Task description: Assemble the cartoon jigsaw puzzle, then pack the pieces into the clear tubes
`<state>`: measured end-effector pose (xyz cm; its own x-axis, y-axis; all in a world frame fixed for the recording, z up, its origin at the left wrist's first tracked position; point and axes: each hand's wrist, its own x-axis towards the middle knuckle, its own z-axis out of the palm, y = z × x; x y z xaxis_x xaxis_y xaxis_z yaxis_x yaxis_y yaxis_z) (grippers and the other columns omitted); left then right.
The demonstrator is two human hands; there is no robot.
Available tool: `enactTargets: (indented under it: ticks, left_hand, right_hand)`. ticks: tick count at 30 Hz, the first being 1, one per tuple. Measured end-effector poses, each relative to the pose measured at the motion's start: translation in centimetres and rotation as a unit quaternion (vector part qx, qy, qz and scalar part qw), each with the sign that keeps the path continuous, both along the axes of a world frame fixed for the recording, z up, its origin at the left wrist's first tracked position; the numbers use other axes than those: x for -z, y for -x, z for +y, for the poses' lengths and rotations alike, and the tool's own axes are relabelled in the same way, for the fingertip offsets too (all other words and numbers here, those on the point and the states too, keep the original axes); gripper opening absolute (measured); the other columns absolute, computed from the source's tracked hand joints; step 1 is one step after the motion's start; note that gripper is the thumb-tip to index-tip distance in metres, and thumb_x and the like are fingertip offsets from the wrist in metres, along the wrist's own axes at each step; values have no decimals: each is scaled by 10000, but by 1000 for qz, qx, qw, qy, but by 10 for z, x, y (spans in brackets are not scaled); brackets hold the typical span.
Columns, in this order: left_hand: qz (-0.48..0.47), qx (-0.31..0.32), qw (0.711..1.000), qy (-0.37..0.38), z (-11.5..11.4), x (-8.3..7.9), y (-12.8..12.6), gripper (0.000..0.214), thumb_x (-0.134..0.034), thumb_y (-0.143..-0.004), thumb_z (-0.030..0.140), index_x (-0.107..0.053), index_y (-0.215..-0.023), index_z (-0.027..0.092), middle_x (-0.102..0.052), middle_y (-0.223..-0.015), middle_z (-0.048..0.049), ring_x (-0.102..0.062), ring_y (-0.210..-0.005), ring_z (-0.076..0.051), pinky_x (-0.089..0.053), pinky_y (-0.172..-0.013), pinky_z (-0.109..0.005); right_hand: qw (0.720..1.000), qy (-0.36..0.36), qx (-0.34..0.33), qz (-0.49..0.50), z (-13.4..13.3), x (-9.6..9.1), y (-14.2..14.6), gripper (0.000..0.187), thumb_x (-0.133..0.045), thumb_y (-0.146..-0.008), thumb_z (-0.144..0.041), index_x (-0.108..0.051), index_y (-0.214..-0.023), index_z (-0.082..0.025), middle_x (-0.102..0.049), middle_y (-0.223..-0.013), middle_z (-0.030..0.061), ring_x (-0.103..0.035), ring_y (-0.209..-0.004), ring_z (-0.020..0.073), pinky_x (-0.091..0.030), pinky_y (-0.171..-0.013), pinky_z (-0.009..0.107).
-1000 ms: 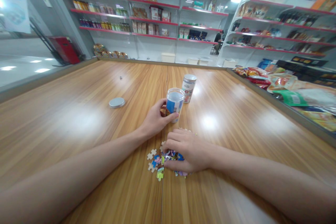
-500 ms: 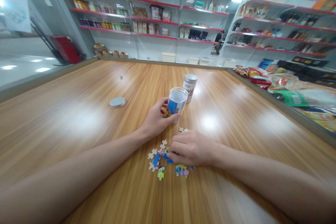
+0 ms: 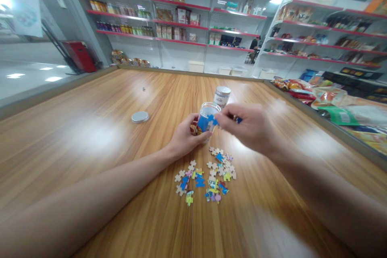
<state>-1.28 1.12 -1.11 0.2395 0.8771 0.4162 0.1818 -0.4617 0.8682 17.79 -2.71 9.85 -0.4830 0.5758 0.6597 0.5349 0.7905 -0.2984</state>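
My left hand is wrapped round a clear open jar with a blue label, held upright at the table's middle. Between the thumb and fingers of my right hand is a blue jigsaw piece, in front of the jar near its rim. Part of another dark blue piece shows by the same hand's fingers. Loose jigsaw pieces lie in two loose groups nearer me, some with the bare wooden side up and others printed blue, yellow and pink.
Behind the jar stands a lidded can. A silver lid lies to the left, with a tiny object farther back. Bagged goods line the right side of the wooden table; stocked shelves stand beyond.
My right hand has risen from the jigsaw pieces to the jar, carrying a blue piece. The pieces it covered now show. My left hand keeps its hold on the jar.
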Motion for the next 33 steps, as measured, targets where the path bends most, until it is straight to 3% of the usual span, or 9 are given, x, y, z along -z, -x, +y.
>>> enactTargets:
  ticks: [3,6,9,12,15,27,33]
  left_hand:
    - [15,-16,1000,0,0,1,0,444,-782,-787,370,-582,-1141,191,-664,-993,-32,-600,-837,-142,-477,-704,-259]
    - [31,-13,999,8,-1,0,0,447,-784,-785,376,-586,-1143,195,-663,-967,-23,-587,-810,-134,-460,-684,-254]
    - [36,-4,999,15,-3,-2,1,436,-785,-782,365,-588,-1128,188,-653,-957,-19,-572,-776,-121,-456,-677,-254]
    - [38,9,999,19,-4,-3,0,427,-783,-783,355,-586,-1122,186,-640,-954,-15,-548,-728,-103,-454,-668,-252]
    - [43,16,999,20,-4,-3,0,435,-783,-785,373,-585,-1127,191,-629,-936,-5,-517,-683,-91,-445,-644,-250]
    - [53,39,998,10,-6,-3,2,414,-777,-798,400,-587,-1104,195,-603,-932,4,-521,-692,-97,-446,-647,-253]
    - [53,36,998,3,-8,-7,1,422,-779,-788,397,-594,-1108,194,-621,-945,-13,-544,-714,-114,-458,-670,-262]
  right_hand:
    - [990,23,87,-106,16,-53,-4,390,-626,-906,-274,-535,-546,-154,-444,-507,-37,-372,-515,71,-256,-522,283]
    - [965,66,158,-197,32,-78,-1,376,-656,-847,-257,-548,-503,-149,-413,-462,-30,-333,-489,72,-234,-521,296]
    - [934,129,181,-278,45,-72,6,331,-638,-813,-248,-576,-503,-152,-466,-455,-5,-373,-472,86,-241,-516,302]
    - [923,137,166,-321,53,-56,13,298,-601,-807,-268,-606,-531,-156,-522,-486,14,-398,-470,94,-252,-519,301]
    - [929,96,164,-317,53,-47,16,269,-582,-810,-274,-643,-580,-150,-554,-530,25,-400,-489,97,-252,-533,299]
    - [968,10,150,-202,47,-42,22,205,-570,-814,-204,-688,-658,-143,-599,-602,37,-455,-573,117,-286,-586,299]
    - [977,2,117,-177,48,-35,23,319,-589,-823,-215,-564,-508,-169,-449,-491,-12,-328,-506,97,-253,-556,307]
